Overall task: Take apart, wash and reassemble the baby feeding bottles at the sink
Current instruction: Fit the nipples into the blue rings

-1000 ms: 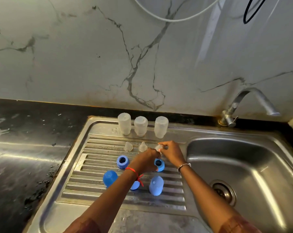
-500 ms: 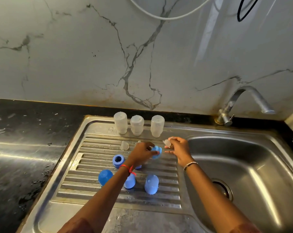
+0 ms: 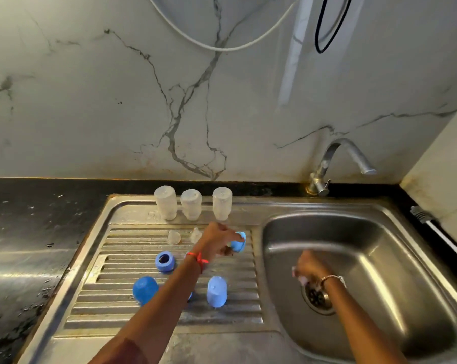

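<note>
Three clear bottle bodies (image 3: 191,204) stand upside down in a row at the back of the steel drainboard (image 3: 117,292). Two clear teats (image 3: 174,237) lie in front of them. My left hand (image 3: 218,240) holds a blue collar ring (image 3: 238,241) above the drainboard's right edge. My right hand (image 3: 307,269) is blurred over the sink basin (image 3: 379,271), pinching a clear teat (image 3: 298,275). Another blue ring (image 3: 165,261) and blue caps (image 3: 217,291) sit on the drainboard; one cap is mostly hidden under my left forearm.
A metal tap (image 3: 340,164) rises behind the basin, and the drain (image 3: 317,298) lies under my right wrist. Wet black countertop (image 3: 25,245) stretches to the left. A marble wall with hanging cables stands behind.
My right hand has swung from the drainboard down over the sink basin with the clear teat. My left hand has lifted the blue ring and moved it right.
</note>
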